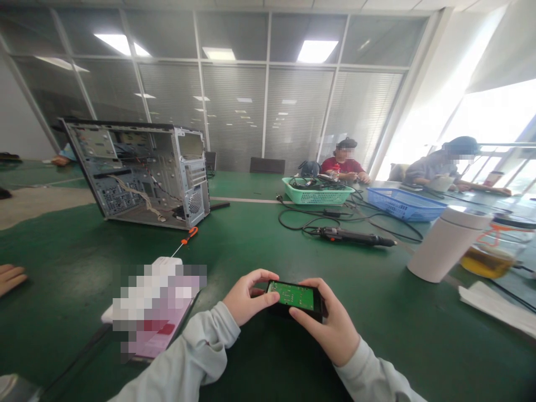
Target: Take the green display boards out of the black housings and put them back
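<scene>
Between my hands is a small black box with a green circuit board face up in its top. My left hand grips the box's left end, its thumb resting on the board's edge. Around the right end my right hand is closed, with the thumb along the near side and fingers behind. The underside of the box is in shadow. To the left of my left arm lies a phone, partly blurred out, with a white power strip beside it.
An opened computer case stands at the back left, an orange-handled screwdriver before it. Further right are a black electric screwdriver, cables, a green basket, a blue basket, a white tumbler and a jar. Other people sit around.
</scene>
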`<action>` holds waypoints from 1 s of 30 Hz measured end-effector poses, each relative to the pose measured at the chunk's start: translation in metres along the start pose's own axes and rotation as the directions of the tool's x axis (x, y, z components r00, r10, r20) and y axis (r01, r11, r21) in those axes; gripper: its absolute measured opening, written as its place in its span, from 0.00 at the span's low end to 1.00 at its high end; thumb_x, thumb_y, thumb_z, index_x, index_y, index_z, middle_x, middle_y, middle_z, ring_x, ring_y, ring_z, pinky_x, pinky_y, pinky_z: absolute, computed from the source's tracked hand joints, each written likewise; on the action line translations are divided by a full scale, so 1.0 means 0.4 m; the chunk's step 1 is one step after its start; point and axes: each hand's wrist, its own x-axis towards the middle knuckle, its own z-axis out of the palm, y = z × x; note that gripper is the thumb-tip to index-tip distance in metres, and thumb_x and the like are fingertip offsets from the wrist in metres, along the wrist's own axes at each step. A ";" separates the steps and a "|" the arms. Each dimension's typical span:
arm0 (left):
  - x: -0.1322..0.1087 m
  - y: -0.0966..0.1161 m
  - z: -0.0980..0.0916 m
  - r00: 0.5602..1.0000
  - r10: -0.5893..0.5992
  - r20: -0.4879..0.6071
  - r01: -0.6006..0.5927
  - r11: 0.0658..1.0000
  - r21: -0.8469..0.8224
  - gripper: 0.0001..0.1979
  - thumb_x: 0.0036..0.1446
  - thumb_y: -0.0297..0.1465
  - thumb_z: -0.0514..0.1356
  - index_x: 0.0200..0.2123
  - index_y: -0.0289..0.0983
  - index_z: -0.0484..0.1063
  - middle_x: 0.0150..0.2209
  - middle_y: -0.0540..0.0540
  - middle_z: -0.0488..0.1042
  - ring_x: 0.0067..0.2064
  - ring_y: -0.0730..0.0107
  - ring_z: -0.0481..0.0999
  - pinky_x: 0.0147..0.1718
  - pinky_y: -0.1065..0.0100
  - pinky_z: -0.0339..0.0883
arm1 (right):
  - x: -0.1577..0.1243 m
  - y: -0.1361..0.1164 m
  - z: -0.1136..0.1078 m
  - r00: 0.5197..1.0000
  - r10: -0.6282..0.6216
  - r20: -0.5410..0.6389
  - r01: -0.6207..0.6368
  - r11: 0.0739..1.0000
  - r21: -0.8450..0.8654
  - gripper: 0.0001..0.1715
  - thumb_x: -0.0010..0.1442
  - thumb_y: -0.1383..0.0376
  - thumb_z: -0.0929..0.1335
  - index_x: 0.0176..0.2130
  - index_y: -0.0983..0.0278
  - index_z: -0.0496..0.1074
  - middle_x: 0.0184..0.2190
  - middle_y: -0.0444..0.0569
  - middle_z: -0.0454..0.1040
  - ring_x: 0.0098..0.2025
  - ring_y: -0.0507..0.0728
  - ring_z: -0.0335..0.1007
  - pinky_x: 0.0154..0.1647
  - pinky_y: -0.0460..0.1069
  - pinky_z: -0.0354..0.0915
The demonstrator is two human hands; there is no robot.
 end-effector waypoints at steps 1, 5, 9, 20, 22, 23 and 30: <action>0.000 0.000 -0.002 1.000 0.012 0.000 -0.012 1.000 0.000 0.17 0.45 0.36 0.63 0.39 0.35 0.68 0.42 0.42 0.69 0.46 0.59 0.68 0.41 0.62 0.64 | -0.001 -0.002 0.000 1.000 -0.005 -0.001 0.005 1.000 0.009 0.20 0.51 0.59 0.68 0.42 0.63 0.60 0.36 0.47 0.65 0.36 0.57 0.64 0.37 0.49 0.63; 0.001 0.006 -0.010 0.997 0.082 0.011 -0.082 0.997 -0.014 0.18 0.44 0.37 0.63 0.40 0.36 0.70 0.43 0.42 0.69 0.46 0.58 0.68 0.42 0.62 0.64 | -0.004 -0.014 -0.002 0.999 -0.036 -0.023 0.037 0.999 0.023 0.20 0.52 0.59 0.68 0.42 0.63 0.60 0.36 0.47 0.65 0.36 0.56 0.64 0.36 0.48 0.63; 0.001 0.026 -0.022 0.992 0.124 0.035 -0.126 0.989 0.072 0.16 0.45 0.36 0.63 0.39 0.37 0.72 0.43 0.43 0.69 0.46 0.58 0.69 0.42 0.62 0.63 | -0.004 -0.018 -0.004 0.997 -0.058 -0.053 0.057 0.998 -0.004 0.20 0.52 0.59 0.68 0.42 0.63 0.60 0.36 0.47 0.65 0.36 0.56 0.64 0.36 0.47 0.62; -0.001 0.048 -0.035 0.991 0.127 0.047 -0.135 0.963 0.233 0.11 0.43 0.32 0.64 0.33 0.36 0.73 0.45 0.42 0.68 0.48 0.59 0.68 0.47 0.60 0.61 | -0.002 -0.008 -0.004 0.996 -0.084 -0.012 0.082 0.993 -0.083 0.20 0.51 0.60 0.68 0.42 0.64 0.61 0.36 0.47 0.66 0.35 0.56 0.64 0.36 0.48 0.63; -0.002 0.049 -0.032 0.990 0.129 0.053 -0.138 0.963 0.232 0.10 0.44 0.32 0.63 0.33 0.36 0.72 0.46 0.41 0.69 0.52 0.57 0.65 0.50 0.58 0.58 | 0.001 -0.012 -0.006 0.997 -0.073 -0.006 0.073 0.994 -0.077 0.19 0.51 0.59 0.68 0.41 0.64 0.61 0.34 0.47 0.66 0.33 0.55 0.64 0.34 0.47 0.63; -0.003 0.051 -0.029 0.991 0.126 0.054 -0.135 0.966 0.221 0.10 0.46 0.33 0.63 0.33 0.36 0.72 0.45 0.41 0.70 0.53 0.57 0.64 0.51 0.57 0.56 | 0.003 -0.015 -0.007 0.998 -0.066 -0.001 0.066 0.995 -0.075 0.19 0.50 0.59 0.68 0.40 0.64 0.61 0.33 0.46 0.66 0.32 0.55 0.64 0.33 0.47 0.63; -0.009 0.070 -0.005 0.998 0.053 -0.017 -0.053 0.999 0.004 0.12 0.53 0.40 0.56 0.34 0.36 0.65 0.34 0.47 0.72 0.39 0.67 0.70 0.39 0.66 0.62 | 0.005 -0.029 -0.006 0.996 -0.032 0.080 0.030 0.999 0.022 0.17 0.51 0.60 0.68 0.39 0.65 0.61 0.33 0.47 0.68 0.34 0.56 0.65 0.35 0.48 0.63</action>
